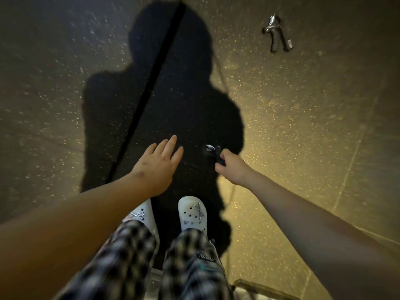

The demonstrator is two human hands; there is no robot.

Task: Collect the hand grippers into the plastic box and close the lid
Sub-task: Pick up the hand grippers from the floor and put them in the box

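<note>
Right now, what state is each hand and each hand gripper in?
Left hand: open, fingers straight, holding nothing.
Right hand: fingers curled round a hand gripper's handles.
Held hand gripper: gripped in the right hand, silver spring end sticking out past the fingers.
Far hand gripper: lying on the floor, apart from both hands, not yet collected.

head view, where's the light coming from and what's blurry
Head view: light comes from behind the person, casting their shadow forward on the floor, with a warm glow at right; trousers and floor gripper look smeared; the held gripper in the right hand is dark inside the shadow.
</note>
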